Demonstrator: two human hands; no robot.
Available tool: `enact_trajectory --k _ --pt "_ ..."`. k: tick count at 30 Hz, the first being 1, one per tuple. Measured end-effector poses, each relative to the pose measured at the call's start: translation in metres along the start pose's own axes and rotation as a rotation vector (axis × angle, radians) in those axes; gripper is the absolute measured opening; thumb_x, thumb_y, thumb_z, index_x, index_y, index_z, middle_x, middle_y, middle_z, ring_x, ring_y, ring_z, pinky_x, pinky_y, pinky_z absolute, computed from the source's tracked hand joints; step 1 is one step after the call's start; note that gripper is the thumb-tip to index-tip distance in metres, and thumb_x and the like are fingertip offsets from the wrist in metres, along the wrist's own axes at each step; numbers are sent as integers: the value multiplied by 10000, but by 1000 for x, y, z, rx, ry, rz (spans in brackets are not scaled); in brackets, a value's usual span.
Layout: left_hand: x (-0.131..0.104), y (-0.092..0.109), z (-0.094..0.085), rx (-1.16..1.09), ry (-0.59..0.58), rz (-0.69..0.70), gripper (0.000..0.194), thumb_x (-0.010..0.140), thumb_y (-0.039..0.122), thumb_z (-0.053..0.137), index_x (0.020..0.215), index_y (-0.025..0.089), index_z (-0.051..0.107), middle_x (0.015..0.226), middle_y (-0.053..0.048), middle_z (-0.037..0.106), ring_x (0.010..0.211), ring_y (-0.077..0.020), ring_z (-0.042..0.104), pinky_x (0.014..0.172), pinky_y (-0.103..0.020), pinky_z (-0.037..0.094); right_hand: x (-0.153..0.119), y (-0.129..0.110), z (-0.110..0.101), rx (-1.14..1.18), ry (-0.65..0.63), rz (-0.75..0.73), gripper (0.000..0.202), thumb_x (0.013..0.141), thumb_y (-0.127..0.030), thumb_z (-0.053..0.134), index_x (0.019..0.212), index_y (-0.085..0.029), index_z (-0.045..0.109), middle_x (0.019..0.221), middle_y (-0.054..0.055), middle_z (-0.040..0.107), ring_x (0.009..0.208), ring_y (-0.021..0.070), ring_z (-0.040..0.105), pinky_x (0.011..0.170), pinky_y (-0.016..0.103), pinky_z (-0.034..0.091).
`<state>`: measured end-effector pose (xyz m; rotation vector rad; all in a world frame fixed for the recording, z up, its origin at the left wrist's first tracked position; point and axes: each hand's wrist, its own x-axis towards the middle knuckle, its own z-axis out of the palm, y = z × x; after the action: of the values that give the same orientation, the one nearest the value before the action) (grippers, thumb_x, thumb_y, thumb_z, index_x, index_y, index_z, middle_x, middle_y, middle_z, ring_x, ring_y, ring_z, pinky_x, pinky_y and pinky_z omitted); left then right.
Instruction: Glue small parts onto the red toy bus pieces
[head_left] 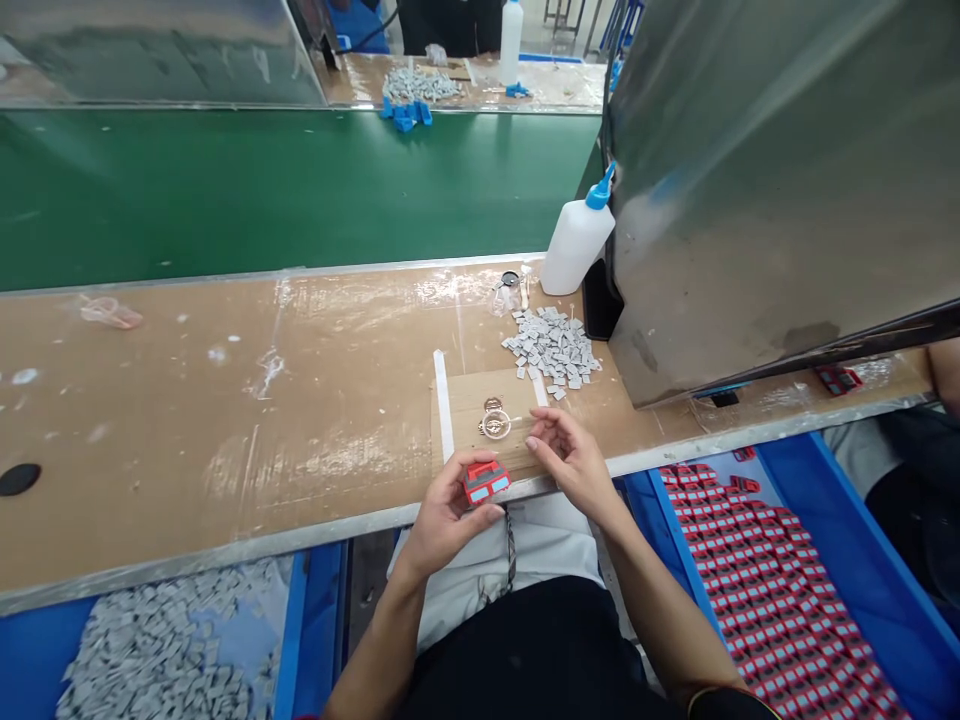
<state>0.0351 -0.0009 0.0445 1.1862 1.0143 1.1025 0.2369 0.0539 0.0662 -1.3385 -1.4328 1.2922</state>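
Observation:
Near the table's front edge, my left hand (451,512) grips a red toy car body (486,482) with grey parts and light blue windows, thumb below and fingers at its side. My right hand (571,462) is to the right, thumb and fingers apart, with nothing visible between them. Just beyond both hands, a small round clear dish (495,424) and shiny gold-coloured pieces (493,404) rest on a cardboard sheet (469,390) with white tape strips. Behind my right hand lies a pile of small grey plastic pieces (553,348).
A white squeeze bottle (576,245) with a blue tip stands beside a dark phone-like slab (600,300) and a large metal panel (750,200). Beyond runs a green conveyor belt (262,190). Blue bins hold grey pieces (165,640) at left, red car bodies (787,590) at right.

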Motion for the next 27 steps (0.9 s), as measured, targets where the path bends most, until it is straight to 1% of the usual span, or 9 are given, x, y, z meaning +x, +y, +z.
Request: enact_trajectory --k 2,5,8,11,16,19,22,25,27 --pt "4 1 1 -29 10 -38 543 794 479 839 1206 189 637 997 -57 705 791 -157 673 692 -236 570 10 -1 5 -37 -10 -70 329 888 -392 692 1156 -203 664 921 54 671 728 174 589 677 308 490" --pt "8 3 -1 13 32 -33 467 831 494 801 1156 178 689 966 -62 722 783 -158 682 717 -248 570 19 -3 10 -92 7 -158 209 913 -352 665 1046 -204 727 885 57 686 713 172 583 655 303 489" --pt "10 5 -6 80 10 52 444 820 542 790 1059 169 756 881 -62 735 722 -166 670 675 -257 552 22 -4 13 -112 37 -211 170 932 -334 654 951 -204 763 880 59 700 688 162 577 625 288 496" --pt "12 6 -9 103 5 139 442 800 554 803 1020 172 782 801 -58 729 713 -183 657 674 -276 535 23 -3 15 -131 31 -251 146 934 -291 665 955 -205 782 860 51 694 653 148 569 580 269 486" --pt "15 6 -9 121 -6 198 354 829 463 810 1049 187 783 822 -56 717 754 -181 652 688 -265 530 26 0 17 -212 8 -337 160 965 -252 637 979 -219 794 861 51 678 714 163 621 588 266 507" --pt "14 5 -8 174 2 171 311 834 411 818 1050 190 781 834 -53 728 770 -178 673 704 -254 541 27 -1 15 -258 44 -404 176 983 -233 614 979 -219 790 852 48 689 730 168 645 622 273 526" --pt "11 4 -7 169 28 89 329 828 384 825 1078 177 766 884 -67 759 761 -177 710 688 -244 566 27 -4 11 -273 59 -442 165 980 -215 620 973 -213 784 882 53 734 778 175 690 702 284 559" --pt "8 2 -4 113 50 16 326 820 357 830 1070 161 753 942 -84 783 756 -179 741 672 -237 592 28 -7 7 -234 66 -423 161 968 -215 629 929 -213 786 911 58 779 824 188 728 749 292 578" --pt "8 2 -3 102 57 -7 273 816 316 831 1026 159 756 940 -79 790 765 -178 750 679 -229 600 28 -7 5 -187 71 -366 169 957 -239 636 892 -219 791 906 56 797 830 198 743 759 300 586"
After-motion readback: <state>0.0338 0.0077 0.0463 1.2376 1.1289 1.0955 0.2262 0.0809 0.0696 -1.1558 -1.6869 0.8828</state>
